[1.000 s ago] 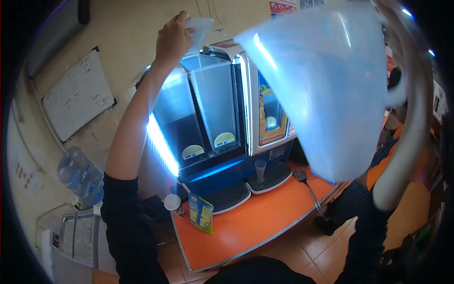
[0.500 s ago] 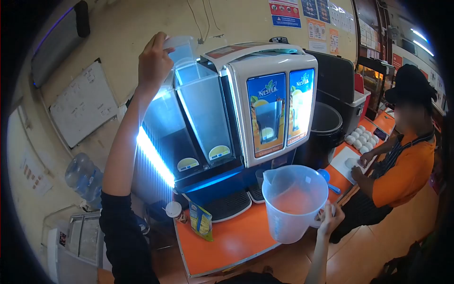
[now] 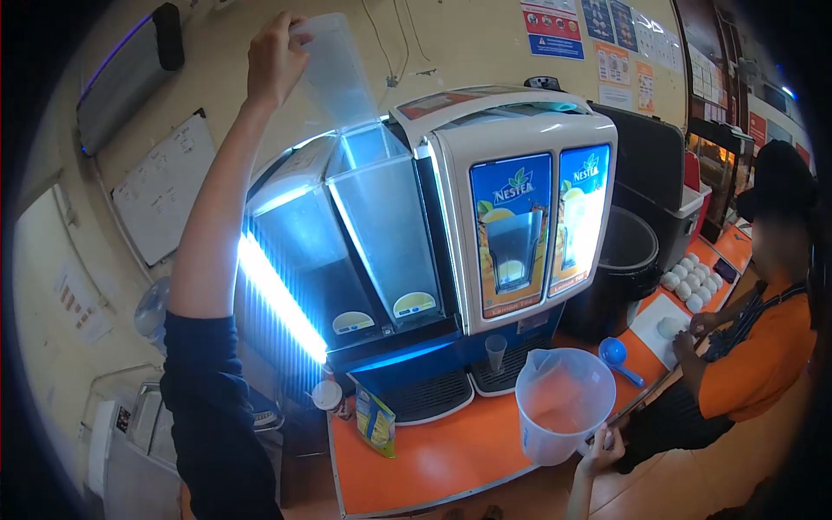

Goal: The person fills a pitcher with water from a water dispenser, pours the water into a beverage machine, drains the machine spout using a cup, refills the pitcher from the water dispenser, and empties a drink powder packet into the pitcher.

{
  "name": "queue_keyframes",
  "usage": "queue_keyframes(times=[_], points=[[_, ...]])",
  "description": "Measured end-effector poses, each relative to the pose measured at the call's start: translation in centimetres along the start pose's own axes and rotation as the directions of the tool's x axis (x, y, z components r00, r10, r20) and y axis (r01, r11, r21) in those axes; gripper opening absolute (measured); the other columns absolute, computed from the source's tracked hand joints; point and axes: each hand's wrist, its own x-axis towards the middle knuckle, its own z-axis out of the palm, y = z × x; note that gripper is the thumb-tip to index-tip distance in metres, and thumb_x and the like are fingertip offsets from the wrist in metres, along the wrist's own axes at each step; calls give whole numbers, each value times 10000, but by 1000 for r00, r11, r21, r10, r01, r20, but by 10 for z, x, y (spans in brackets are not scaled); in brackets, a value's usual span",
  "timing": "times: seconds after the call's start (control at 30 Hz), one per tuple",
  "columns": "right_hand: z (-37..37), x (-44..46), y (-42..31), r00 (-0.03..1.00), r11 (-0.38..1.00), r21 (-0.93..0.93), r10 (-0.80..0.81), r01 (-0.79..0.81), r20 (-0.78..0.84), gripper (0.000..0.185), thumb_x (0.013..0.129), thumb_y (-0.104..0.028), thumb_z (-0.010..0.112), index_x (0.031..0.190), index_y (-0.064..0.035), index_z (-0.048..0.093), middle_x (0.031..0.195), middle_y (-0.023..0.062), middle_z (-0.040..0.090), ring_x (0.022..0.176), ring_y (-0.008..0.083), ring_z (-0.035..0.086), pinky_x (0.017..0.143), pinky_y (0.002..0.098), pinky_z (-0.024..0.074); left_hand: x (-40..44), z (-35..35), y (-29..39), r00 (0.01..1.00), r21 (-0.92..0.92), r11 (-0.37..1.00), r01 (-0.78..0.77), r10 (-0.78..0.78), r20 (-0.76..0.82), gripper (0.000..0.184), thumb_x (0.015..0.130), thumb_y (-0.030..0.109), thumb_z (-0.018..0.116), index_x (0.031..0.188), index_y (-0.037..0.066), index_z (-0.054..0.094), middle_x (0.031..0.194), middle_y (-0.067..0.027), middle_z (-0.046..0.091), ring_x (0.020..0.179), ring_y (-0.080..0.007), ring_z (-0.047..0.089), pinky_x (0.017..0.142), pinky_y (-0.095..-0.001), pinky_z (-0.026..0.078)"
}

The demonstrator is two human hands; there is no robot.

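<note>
Jug [image 3: 539,438], big and see-through, is at the lower right of the frame, by the front edge of the orange table [image 3: 416,477]. The right hand [image 3: 601,451] has its grip curled around the jug's handle, and I cannot tell if the jug's bottom touches the table. The left hand [image 3: 277,62] is high in the upper left of the frame. Its grip pinches the top end of a clear plastic lid [image 3: 334,74], which leans up over two tall tanks [image 3: 383,225] of a drink machine [image 3: 520,143]. I cannot tell if the low end of the lid touches a tank. The front of the machine, right of the middle, has two bright tea pictures that say NESTEA. Under it, a small clear cup [image 3: 496,349] stands on the right black drip tray [image 3: 524,364]. At the lower middle are a blue and yellow packet [image 3: 375,423] and a cup with a white top [image 3: 328,396]. A blue scoop [image 3: 614,352] lies near the jug. At the far right, a person [image 3: 754,368] in an orange shirt has both hands at a white dough ball [image 3: 668,328].
</note>
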Motion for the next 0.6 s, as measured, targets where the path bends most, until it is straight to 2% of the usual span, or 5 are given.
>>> queue_keyframes(times=[0.17,0.27,0.33,0.43,0.6], points=[[-28,1,78,999,1000,-18,-21,20,-51,285,870,-156,600,644,-41,471,568,-44,406,506,39,329,452,243,209,11,2,3,993,79,997,7,-16,115,229,793,6,582,1021,17,598,1010,-183,657,953,-302,653,816,-400,506],[-36,5,81,999,999,-46,-13,15,34,290,883,-157,585,645,-54,457,559,-49,391,502,38,324,453,248,193,6,1,5,965,226,946,-233,196,175,299,784,26,606,1080,53,580,977,-162,636,892,-302,643,775,-417,507],[-50,9,100,996,999,-38,-35,39,88,281,893,-154,573,655,-54,461,555,-52,383,498,39,323,455,251,184,-3,1,-2,909,398,842,-365,229,349,544,766,88,661,1269,78,454,1201,-259,541,974,-391,610,822,-448,514],[-60,16,123,990,999,31,-36,32,139,302,909,-148,547,647,-67,419,548,-55,353,493,36,293,462,255,164,13,-23,37,851,320,924,-210,11,526,493,766,73,645,1232,70,485,1125,-241,583,950,-394,613,803,-462,510],[-60,20,106,987,997,-73,45,-34,153,220,907,-161,555,735,-35,502,591,-32,391,555,46,366,524,221,273,15,-33,36,803,291,921,-259,38,595,454,754,92,653,1183,54,511,1055,-221,614,951,-381,616,801,-458,504]])
